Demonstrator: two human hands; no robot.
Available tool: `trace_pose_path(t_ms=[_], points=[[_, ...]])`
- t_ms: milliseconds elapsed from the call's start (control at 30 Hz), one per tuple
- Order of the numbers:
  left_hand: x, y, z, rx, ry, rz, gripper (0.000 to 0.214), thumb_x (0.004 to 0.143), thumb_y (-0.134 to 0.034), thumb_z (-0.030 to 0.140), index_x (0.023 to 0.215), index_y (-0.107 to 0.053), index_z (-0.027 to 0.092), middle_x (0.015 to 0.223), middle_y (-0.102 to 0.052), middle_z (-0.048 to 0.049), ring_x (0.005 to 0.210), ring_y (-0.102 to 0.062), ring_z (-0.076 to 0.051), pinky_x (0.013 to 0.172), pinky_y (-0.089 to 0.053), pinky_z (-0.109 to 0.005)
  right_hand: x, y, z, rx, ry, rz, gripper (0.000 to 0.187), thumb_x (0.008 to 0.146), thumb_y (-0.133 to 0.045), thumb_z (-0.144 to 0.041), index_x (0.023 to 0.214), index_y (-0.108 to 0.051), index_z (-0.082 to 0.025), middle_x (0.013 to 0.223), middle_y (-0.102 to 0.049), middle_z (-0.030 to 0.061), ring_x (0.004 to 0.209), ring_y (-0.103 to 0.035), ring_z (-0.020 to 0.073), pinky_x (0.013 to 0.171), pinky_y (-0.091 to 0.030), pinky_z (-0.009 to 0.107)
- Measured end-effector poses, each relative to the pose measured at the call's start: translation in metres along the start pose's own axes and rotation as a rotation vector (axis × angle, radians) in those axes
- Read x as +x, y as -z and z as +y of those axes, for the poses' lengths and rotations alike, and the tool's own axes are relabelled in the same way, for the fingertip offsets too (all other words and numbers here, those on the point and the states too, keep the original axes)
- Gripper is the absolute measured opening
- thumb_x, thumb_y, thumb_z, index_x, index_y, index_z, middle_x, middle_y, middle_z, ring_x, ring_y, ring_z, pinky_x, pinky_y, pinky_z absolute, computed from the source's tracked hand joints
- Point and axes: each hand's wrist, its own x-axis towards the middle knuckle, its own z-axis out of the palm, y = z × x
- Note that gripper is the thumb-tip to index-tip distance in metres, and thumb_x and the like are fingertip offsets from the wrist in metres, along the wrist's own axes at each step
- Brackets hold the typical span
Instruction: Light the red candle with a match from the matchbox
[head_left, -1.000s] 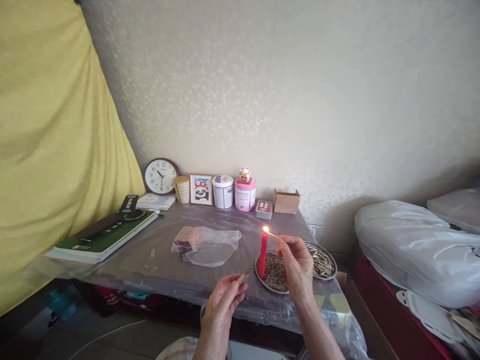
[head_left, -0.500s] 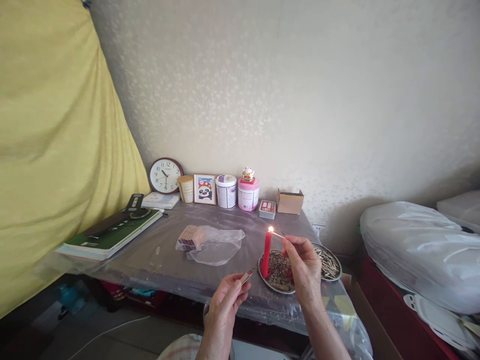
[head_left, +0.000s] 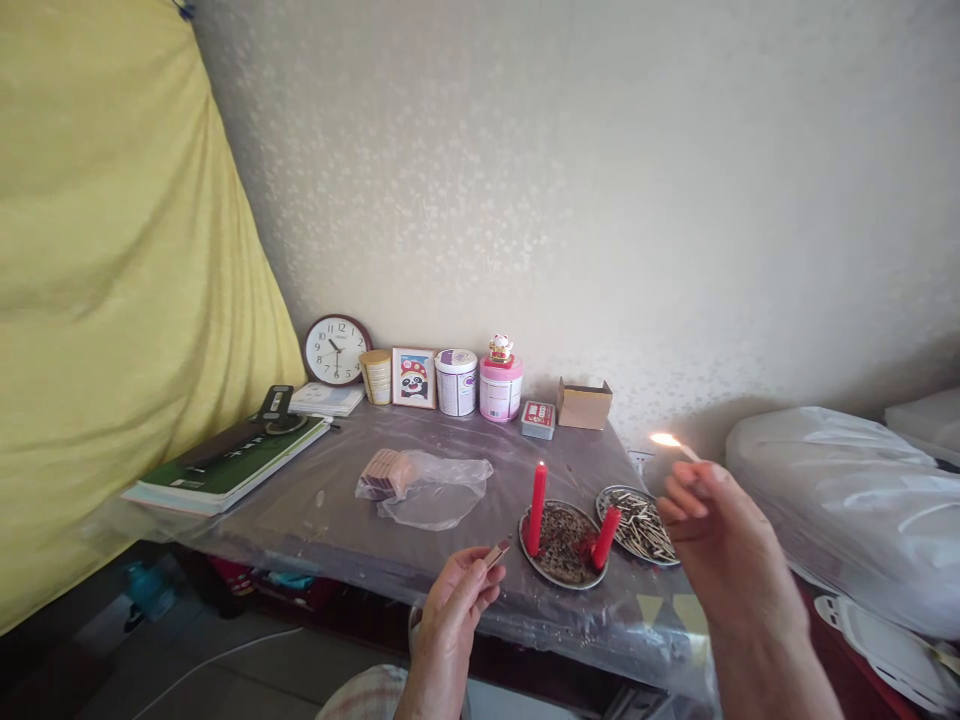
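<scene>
My right hand [head_left: 712, 510] pinches a burning match [head_left: 684, 450], held up to the right of the plates. In my left hand [head_left: 459, 590] is a small matchbox [head_left: 496, 553], low in front of the table edge. A tall red candle [head_left: 537, 510] stands on a round metal plate [head_left: 564, 582] crusted with dark bits, a small light at its wick. A shorter red candle [head_left: 606, 540] leans to the right on the same plate, with no flame seen. Behind it, a second plate [head_left: 602, 497] bears several used matchsticks [head_left: 641, 522], partly hidden by my right hand.
A plastic bag with small boxes [head_left: 390, 472] lies mid-table. Along the wall stand a clock [head_left: 337, 350], a framed panda picture [head_left: 414, 378], tubs [head_left: 457, 383], a tin [head_left: 538, 420] and a cardboard box [head_left: 584, 405]. A green book [head_left: 225, 468] lies left; white bags [head_left: 817, 500] are at right.
My right hand has moved right with the lit match, away from the tall candle's wick. The shorter candle has come into view. My left hand stays nearly in place.
</scene>
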Motion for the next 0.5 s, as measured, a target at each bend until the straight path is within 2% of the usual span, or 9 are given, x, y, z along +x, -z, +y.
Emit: trace_pose_path(t_ms=[67, 100, 167, 233, 267, 333, 400, 433, 500], points=[[-0.001, 0.0, 0.0, 0.004, -0.004, -0.013, 0.036, 0.068, -0.076, 0.046, 0.09, -0.073, 0.017, 0.098, -0.074, -0.0102, 0.094, -0.064, -0.023, 0.084, -0.045, -0.033, 0.002, 0.009, -0.011, 0.097, -0.054, -0.064, 0.023, 0.072, -0.076, -0.038, 0.068, -0.06, -0.022, 0.065, -0.045, -0.0047, 0.043, -0.025, 0.0041, 0.037, -0.026, 0.019], [-0.002, 0.0, 0.0, 0.008, -0.008, -0.023, 0.035, 0.07, -0.074, 0.045, 0.092, -0.073, 0.018, 0.099, -0.074, -0.01, 0.095, -0.064, -0.023, 0.085, -0.044, -0.033, 0.003, 0.014, -0.014, 0.064, -0.058, -0.084, 0.025, 0.072, -0.076, -0.041, 0.068, -0.06, -0.022, 0.063, -0.044, -0.0048, 0.042, -0.024, 0.0044, 0.036, -0.025, 0.02], [-0.002, 0.002, -0.002, 0.021, -0.014, -0.039, 0.033, 0.074, -0.071, 0.044, 0.094, -0.072, 0.018, 0.101, -0.073, -0.0096, 0.097, -0.063, -0.023, 0.086, -0.043, -0.033, 0.003, 0.025, -0.014, -0.181, -0.023, -0.073, 0.028, 0.068, -0.078, -0.044, 0.066, -0.062, -0.022, 0.06, -0.048, -0.0029, 0.044, -0.032, 0.0066, 0.038, -0.028, 0.022], [-0.002, 0.003, -0.004, 0.031, -0.016, -0.041, 0.032, 0.076, -0.069, 0.044, 0.094, -0.071, 0.018, 0.102, -0.073, -0.0097, 0.098, -0.062, -0.023, 0.087, -0.043, -0.035, 0.003, 0.035, -0.012, -0.463, 0.029, 0.001, 0.027, 0.062, -0.083, -0.041, 0.065, -0.065, -0.021, 0.059, -0.054, 0.0, 0.05, -0.044, 0.0109, 0.041, -0.033, 0.024], [-0.001, 0.004, -0.005, 0.034, -0.015, -0.04, 0.032, 0.077, -0.068, 0.044, 0.094, -0.071, 0.017, 0.103, -0.072, -0.0098, 0.099, -0.062, -0.024, 0.088, -0.043, -0.035, 0.002, 0.039, -0.011, -0.523, 0.052, 0.039, 0.026, 0.061, -0.084, -0.039, 0.067, -0.065, -0.021, 0.058, -0.055, 0.0004, 0.051, -0.046, 0.0122, 0.041, -0.033, 0.024], [0.0, 0.004, -0.006, 0.04, -0.007, -0.043, 0.032, 0.078, -0.067, 0.043, 0.096, -0.07, 0.017, 0.103, -0.072, -0.0102, 0.1, -0.061, -0.024, 0.088, -0.042, -0.036, -0.001, 0.045, -0.013, -0.473, 0.066, 0.067, 0.028, 0.066, -0.079, -0.047, 0.069, -0.064, -0.024, 0.057, -0.052, -0.0014, 0.046, -0.042, 0.0109, 0.038, -0.031, 0.024], [0.001, 0.003, -0.006, 0.044, -0.004, -0.046, 0.032, 0.079, -0.066, 0.043, 0.098, -0.069, 0.017, 0.104, -0.072, -0.0105, 0.1, -0.061, -0.024, 0.089, -0.042, -0.037, -0.004, 0.048, -0.016, -0.368, 0.06, 0.028, 0.032, 0.072, -0.069, -0.057, 0.07, -0.061, -0.026, 0.057, -0.049, -0.0032, 0.04, -0.034, 0.0088, 0.036, -0.029, 0.025], [0.001, 0.003, -0.006, 0.045, -0.004, -0.044, 0.033, 0.079, -0.067, 0.043, 0.098, -0.069, 0.016, 0.104, -0.071, -0.0107, 0.1, -0.061, -0.024, 0.088, -0.042, -0.037, -0.006, 0.049, -0.017, -0.37, 0.052, 0.01, 0.032, 0.071, -0.069, -0.056, 0.07, -0.061, -0.025, 0.058, -0.05, -0.0032, 0.04, -0.034, 0.0086, 0.036, -0.03, 0.025], [0.002, 0.002, -0.006, 0.044, -0.003, -0.031, 0.032, 0.079, -0.067, 0.042, 0.098, -0.069, 0.016, 0.104, -0.072, -0.0107, 0.1, -0.061, -0.024, 0.088, -0.042, -0.036, -0.01, 0.052, -0.018, -0.495, 0.038, 0.011, 0.027, 0.065, -0.079, -0.046, 0.071, -0.065, -0.024, 0.061, -0.056, -0.0014, 0.046, -0.044, 0.0107, 0.039, -0.034, 0.024]])
